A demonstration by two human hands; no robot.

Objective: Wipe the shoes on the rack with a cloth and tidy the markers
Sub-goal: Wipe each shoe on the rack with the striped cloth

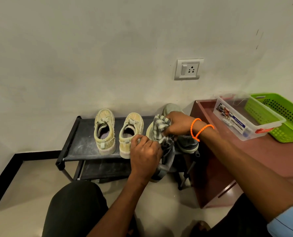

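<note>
Right hand [177,123] bunches the striped cloth [160,128] over a grey shoe [187,142] near the rack's [77,147] right front edge, left hand [144,153] pinching its dangling tail; a hard rub could tip that shoe off.

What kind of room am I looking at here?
Probably a home entryway or a corner of a room: a low shoe rack with sneakers stands against a plain wall with a socket, beside a low table with storage boxes.
</note>
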